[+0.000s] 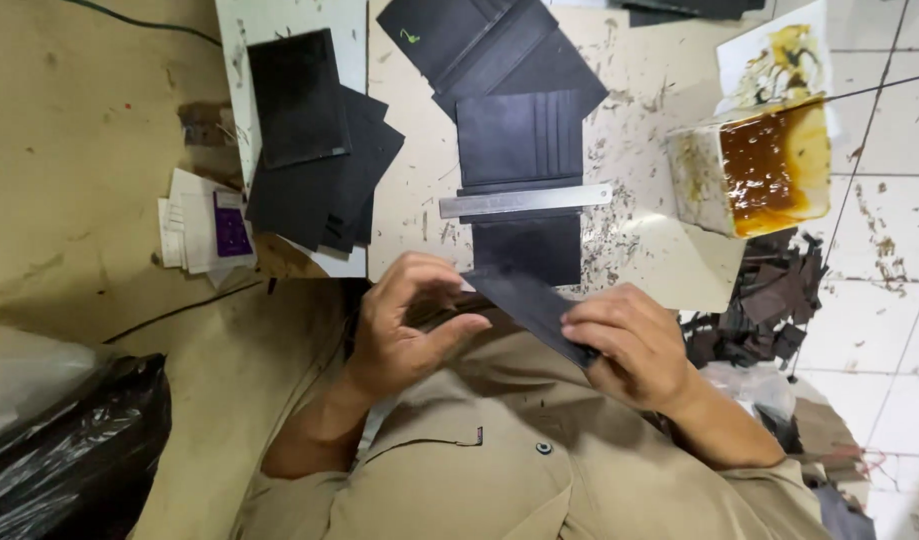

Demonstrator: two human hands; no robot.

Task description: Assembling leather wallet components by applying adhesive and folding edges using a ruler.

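Both hands are closed on a flat, matte black leather strip [529, 310]: the right hand [629, 345] grips its lower end, the left hand [409, 325] pinches its upper corner, just below a steel ruler [524, 201] laid across stitched black card-slot panels [519, 140].

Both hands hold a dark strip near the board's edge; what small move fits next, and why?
Probably lay the dark strip flat on the board beside the steel ruler. The left hand and right hand pinch it in the air, and similar dark panels lie there already.
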